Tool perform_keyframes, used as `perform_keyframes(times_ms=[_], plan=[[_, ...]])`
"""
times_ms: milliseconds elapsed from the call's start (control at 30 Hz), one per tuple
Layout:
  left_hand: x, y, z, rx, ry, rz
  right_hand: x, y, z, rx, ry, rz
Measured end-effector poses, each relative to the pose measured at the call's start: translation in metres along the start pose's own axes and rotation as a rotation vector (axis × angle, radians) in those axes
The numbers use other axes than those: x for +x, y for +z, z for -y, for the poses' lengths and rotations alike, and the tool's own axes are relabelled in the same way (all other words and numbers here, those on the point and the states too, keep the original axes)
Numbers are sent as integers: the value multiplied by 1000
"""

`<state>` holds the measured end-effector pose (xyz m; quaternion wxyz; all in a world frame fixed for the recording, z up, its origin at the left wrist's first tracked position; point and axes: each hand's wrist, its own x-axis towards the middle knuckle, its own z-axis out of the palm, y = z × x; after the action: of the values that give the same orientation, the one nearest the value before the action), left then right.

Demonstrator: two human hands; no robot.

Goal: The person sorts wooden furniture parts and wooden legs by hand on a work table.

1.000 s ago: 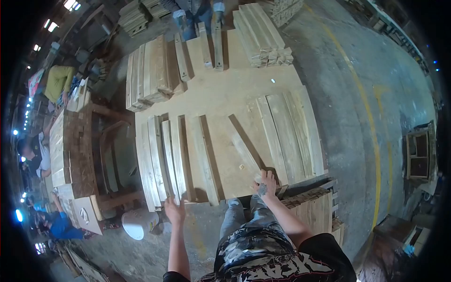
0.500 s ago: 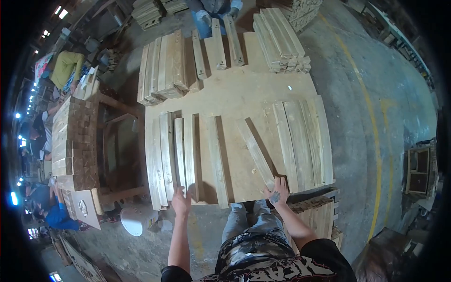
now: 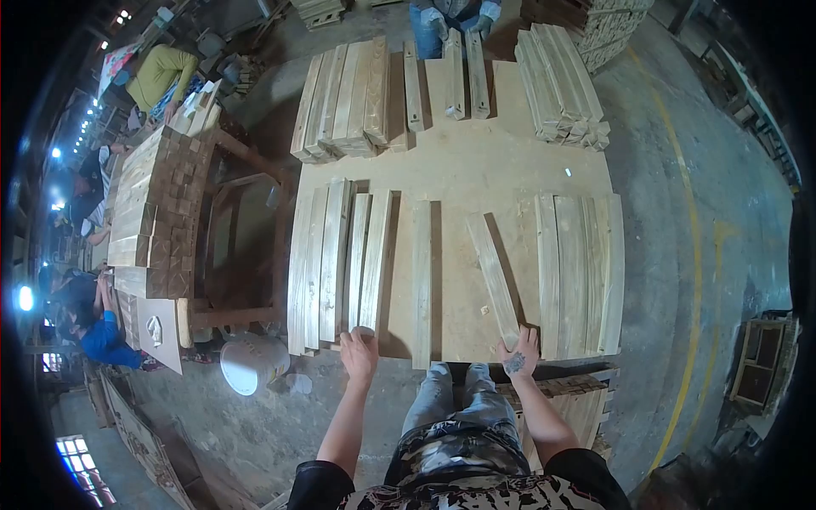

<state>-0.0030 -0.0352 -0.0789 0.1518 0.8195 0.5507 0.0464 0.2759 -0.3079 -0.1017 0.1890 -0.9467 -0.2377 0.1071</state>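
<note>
My left hand (image 3: 359, 352) is closed at the near ends of two pale wooden slats (image 3: 376, 255), which lie side by side at the left of the table; its fingertips are partly hidden. My right hand (image 3: 520, 355), tattooed on the back, grips the near end of a slanted wooden strip (image 3: 494, 276). Between my hands, a single slat (image 3: 422, 285) lies apart, its near end over the table edge. A row of slats (image 3: 316, 263) lies left of my left hand. Another row of slats (image 3: 580, 276) lies just right of my right hand.
Across the table (image 3: 459, 166), a person with gloved hands (image 3: 459, 25) holds slats between two stacks (image 3: 344, 98) (image 3: 561, 85). At left stand a block pile (image 3: 157, 208) and a white bucket (image 3: 246, 365). Other people work at far left. More timber (image 3: 561, 399) sits below the near edge.
The whole view has shifted, so the table appears further right. My left hand now sits over the near ends of the two slats, which lie closer together. My right hand stays on the slanted strip.
</note>
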Motion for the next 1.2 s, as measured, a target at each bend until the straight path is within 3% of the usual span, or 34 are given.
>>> perform_keyframes(times_ms=[33,133,233,333,433,633,667,900,1200], plan=[[-1,4,1,-51,-30,-1,0,-1,1,-6,2,-2],[6,2,2,-303,-87,246,1,-1,3,-4,3,-2],[0,-9,-9,-369,-148,308,0,-1,3,-2,-4,-7],[-7,-20,-3,-410,-256,-84,-1,0,1,-14,-2,-4],[-1,-34,23,-121,-270,-271,0,1,0,-26,3,0],[46,-50,65,85,-211,-241,0,4,-1,-17,-16,-10],[57,-55,70,45,-300,-44,0,5,-2,-24,-17,-8],[93,-63,69,20,-310,115,0,4,-3,-4,9,-5],[34,-35,36,105,-241,-34,-1,1,7,10,-28,-24]])
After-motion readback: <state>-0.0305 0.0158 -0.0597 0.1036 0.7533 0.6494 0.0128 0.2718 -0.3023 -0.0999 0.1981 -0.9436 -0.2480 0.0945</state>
